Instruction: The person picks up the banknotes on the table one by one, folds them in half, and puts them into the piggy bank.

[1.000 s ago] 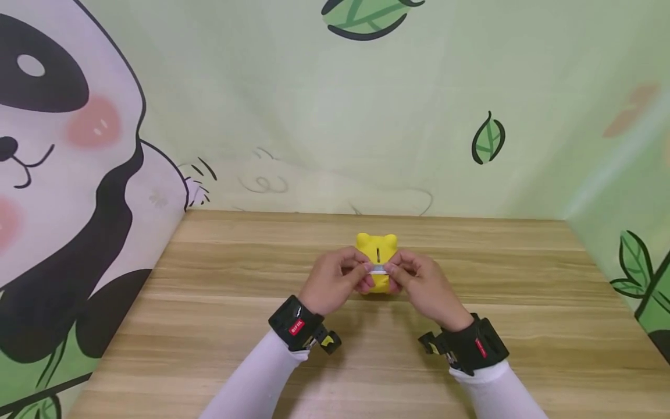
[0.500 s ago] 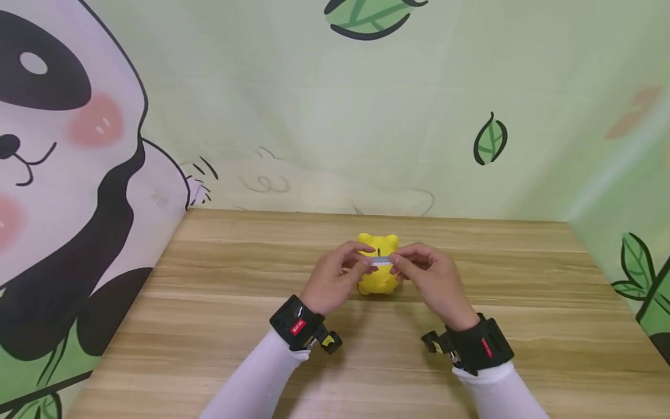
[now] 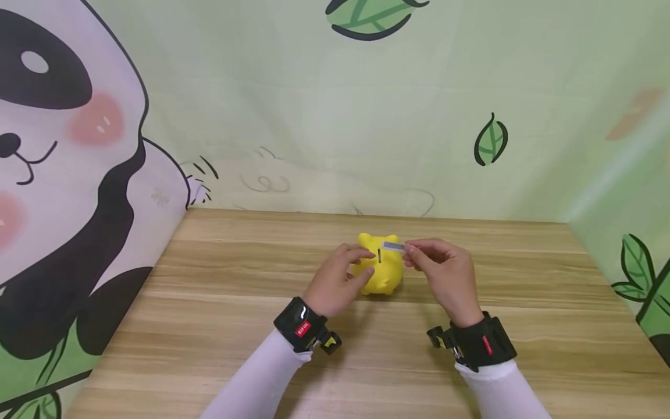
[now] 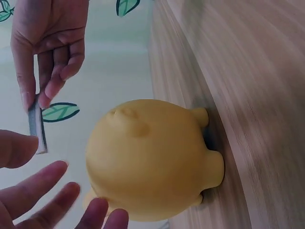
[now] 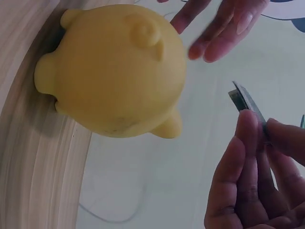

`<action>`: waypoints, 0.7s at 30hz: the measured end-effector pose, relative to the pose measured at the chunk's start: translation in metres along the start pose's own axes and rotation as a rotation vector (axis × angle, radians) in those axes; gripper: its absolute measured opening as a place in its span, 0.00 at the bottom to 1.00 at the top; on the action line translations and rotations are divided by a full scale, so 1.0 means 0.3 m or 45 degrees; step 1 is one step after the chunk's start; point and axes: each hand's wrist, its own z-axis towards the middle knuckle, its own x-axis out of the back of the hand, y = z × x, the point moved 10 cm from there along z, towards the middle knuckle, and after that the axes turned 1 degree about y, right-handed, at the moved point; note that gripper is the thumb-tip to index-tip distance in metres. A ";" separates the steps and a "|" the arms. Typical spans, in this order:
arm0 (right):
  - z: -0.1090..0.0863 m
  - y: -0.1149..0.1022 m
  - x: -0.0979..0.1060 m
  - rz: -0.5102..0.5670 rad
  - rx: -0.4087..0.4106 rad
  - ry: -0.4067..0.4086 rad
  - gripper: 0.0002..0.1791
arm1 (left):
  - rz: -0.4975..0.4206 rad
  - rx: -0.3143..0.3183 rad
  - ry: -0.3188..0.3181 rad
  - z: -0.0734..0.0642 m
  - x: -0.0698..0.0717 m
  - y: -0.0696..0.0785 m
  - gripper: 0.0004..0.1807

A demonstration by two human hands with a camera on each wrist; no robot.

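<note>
A yellow piggy bank (image 3: pixel 386 278) stands on its legs on the wooden table, its curly tail side toward me and the coin slot (image 3: pixel 380 256) in its back facing up. Between thumb and fingertips, my right hand (image 3: pixel 449 276) pinches one end of a narrow folded paper strip (image 3: pixel 394 247), grey-green and white. The strip's free end points left and overlaps the bank beside the slot in the head view; its two layers show in the right wrist view. My left hand (image 3: pixel 335 282) holds nothing, its fingers spread loosely by the bank's left side.
The wooden table (image 3: pixel 235 326) reaches back to a pale green cloth backdrop (image 3: pixel 314 116) printed with leaves. A panda print (image 3: pixel 115 174) covers the left side. Both wrists wear black camera bands (image 3: pixel 300 326).
Both hands held the strip low before the bank. It rose, my left hand let go, and my right hand carried it up and right, uncovering the slot and the bank's rear.
</note>
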 end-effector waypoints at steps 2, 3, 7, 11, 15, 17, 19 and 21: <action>0.000 -0.001 -0.002 -0.051 0.022 0.011 0.14 | 0.043 -0.034 -0.009 0.001 -0.005 0.008 0.18; 0.001 0.000 -0.004 -0.076 0.031 0.013 0.14 | 0.072 -0.058 -0.015 0.000 -0.008 0.014 0.18; 0.002 0.003 -0.014 -0.166 0.063 0.029 0.11 | 0.172 -0.116 -0.071 -0.006 -0.030 0.026 0.18; -0.003 -0.008 -0.028 -0.269 0.131 0.053 0.09 | 0.220 -0.110 -0.134 -0.016 -0.053 0.026 0.20; -0.013 -0.029 -0.049 -0.372 0.232 0.058 0.09 | 0.229 -0.100 -0.151 -0.021 -0.060 0.026 0.21; -0.018 -0.036 -0.059 -0.410 0.272 0.056 0.09 | 0.234 -0.101 -0.150 -0.022 -0.061 0.027 0.21; -0.023 -0.044 -0.066 -0.448 0.309 0.056 0.09 | 0.240 -0.105 -0.150 -0.021 -0.060 0.028 0.21; -0.029 -0.053 -0.074 -0.480 0.342 0.053 0.09 | 0.250 -0.110 -0.153 -0.022 -0.060 0.029 0.21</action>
